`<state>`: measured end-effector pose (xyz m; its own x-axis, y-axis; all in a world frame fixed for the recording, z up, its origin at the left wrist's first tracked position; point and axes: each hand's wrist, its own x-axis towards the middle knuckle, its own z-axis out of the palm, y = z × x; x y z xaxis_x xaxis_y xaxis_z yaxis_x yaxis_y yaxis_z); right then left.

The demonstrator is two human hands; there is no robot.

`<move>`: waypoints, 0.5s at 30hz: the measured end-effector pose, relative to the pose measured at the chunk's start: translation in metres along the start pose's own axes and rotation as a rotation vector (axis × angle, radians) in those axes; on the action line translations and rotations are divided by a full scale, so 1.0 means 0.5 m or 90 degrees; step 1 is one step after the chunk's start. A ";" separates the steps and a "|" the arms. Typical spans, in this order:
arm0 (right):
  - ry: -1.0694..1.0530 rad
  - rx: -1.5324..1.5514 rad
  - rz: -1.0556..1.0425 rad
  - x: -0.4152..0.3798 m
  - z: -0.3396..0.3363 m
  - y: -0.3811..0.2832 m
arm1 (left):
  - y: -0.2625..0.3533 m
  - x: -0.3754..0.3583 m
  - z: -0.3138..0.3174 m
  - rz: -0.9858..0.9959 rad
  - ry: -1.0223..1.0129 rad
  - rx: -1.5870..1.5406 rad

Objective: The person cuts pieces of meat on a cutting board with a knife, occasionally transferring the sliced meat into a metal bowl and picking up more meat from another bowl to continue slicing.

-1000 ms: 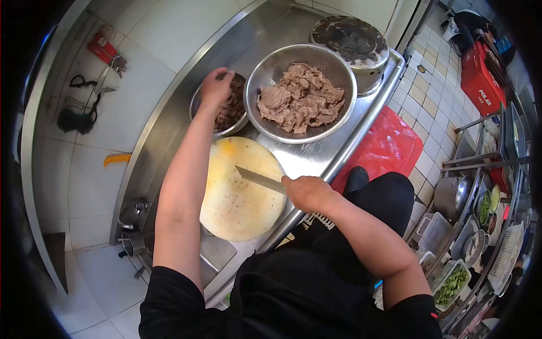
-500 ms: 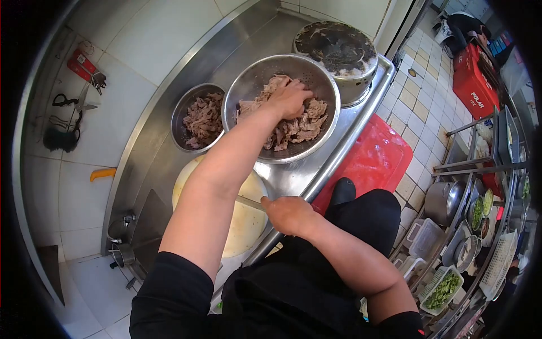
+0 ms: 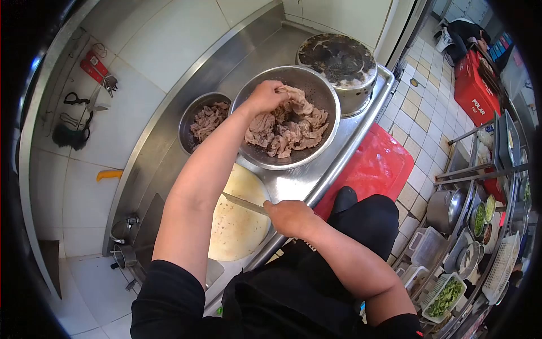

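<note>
My left hand [image 3: 265,97] is closed on a piece of cooked meat [image 3: 299,101], lifted at the upper part of a large metal colander [image 3: 334,121]. More sliced-looking meat [image 3: 288,138] lies in the colander beneath it. A smaller metal bowl [image 3: 183,127], partly behind my left forearm, also holds meat. My right hand [image 3: 292,218] grips a knife [image 3: 244,203], whose blade lies over the round pale cutting board [image 3: 243,234]. Small meat scraps are scattered on the board. My left arm hides part of the board.
An upturned dark-bottomed pot [image 3: 339,59] stands behind the colander on the steel counter [image 3: 243,56]. A red board or lid [image 3: 375,169] is below the counter edge. Shelves at right hold a basket of greens [image 3: 446,296]. Scissors [image 3: 84,101] hang on the wall. Another person [image 3: 466,34] bends far off.
My left hand has risen from the meat in the colander and shifted left, with a piece of meat now in its fingers. My right hand stays with the knife.
</note>
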<state>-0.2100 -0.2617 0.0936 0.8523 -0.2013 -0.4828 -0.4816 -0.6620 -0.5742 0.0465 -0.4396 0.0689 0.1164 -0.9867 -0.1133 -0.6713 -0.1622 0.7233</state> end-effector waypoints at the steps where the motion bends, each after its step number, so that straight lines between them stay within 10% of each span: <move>1: 0.000 -0.002 -0.002 0.000 0.001 -0.001 | -0.011 -0.005 -0.009 -0.018 0.017 -0.099; 15: -0.023 -0.013 0.033 0.028 0.018 -0.016 | -0.063 -0.582 -0.072 -0.137 0.232 -0.690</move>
<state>-0.1960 -0.2527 0.0854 0.8181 -0.2092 -0.5358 -0.5204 -0.6660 -0.5345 0.0600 -0.1472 0.1036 0.4742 -0.8502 -0.2288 0.3452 -0.0595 0.9366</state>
